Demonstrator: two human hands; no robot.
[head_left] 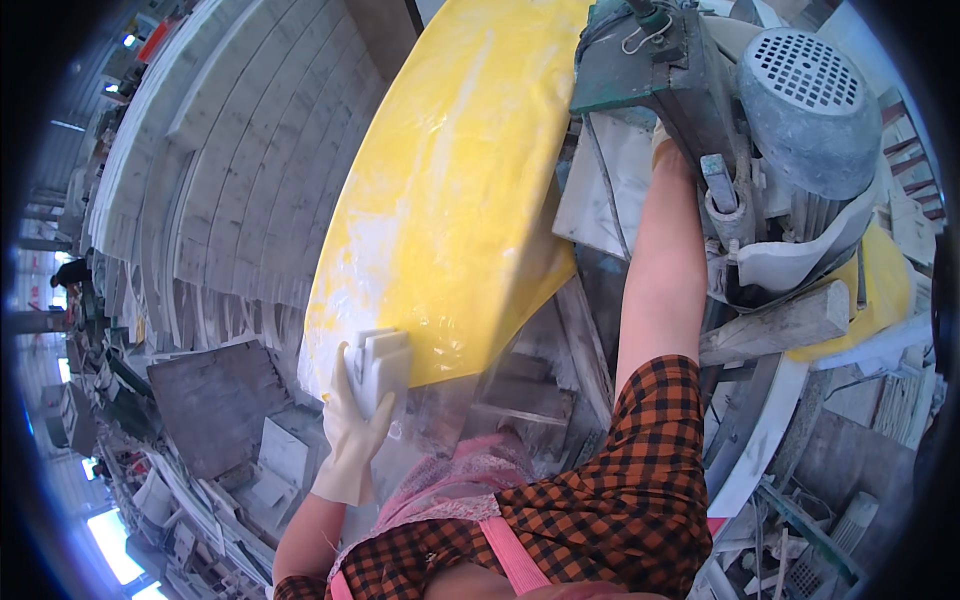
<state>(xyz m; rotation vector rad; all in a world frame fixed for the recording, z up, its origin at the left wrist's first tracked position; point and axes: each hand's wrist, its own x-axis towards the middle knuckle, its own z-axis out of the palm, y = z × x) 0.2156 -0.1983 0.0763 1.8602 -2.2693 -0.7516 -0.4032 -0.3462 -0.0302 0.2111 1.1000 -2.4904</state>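
Observation:
My left hand (356, 425), in a cream rubber glove, is closed around a small stack of white stone pieces (380, 368). The stack stands at the near left end of a long yellow plastic sheet (440, 220), which is streaked with white dust. My right arm stretches far forward to a dusty green-grey machine (660, 70). Only a bit of my gloved right hand (660, 142) shows beneath the machine's body, and its fingers are hidden. Close to that hand lies a pale stone slab (605, 190).
Tall stacks of grey-white slabs (250, 150) rise at the left. A round motor with a perforated cover (810, 110) juts out at the right, above a wooden beam (780, 325). Boards and offcuts (220, 410) litter the lower left.

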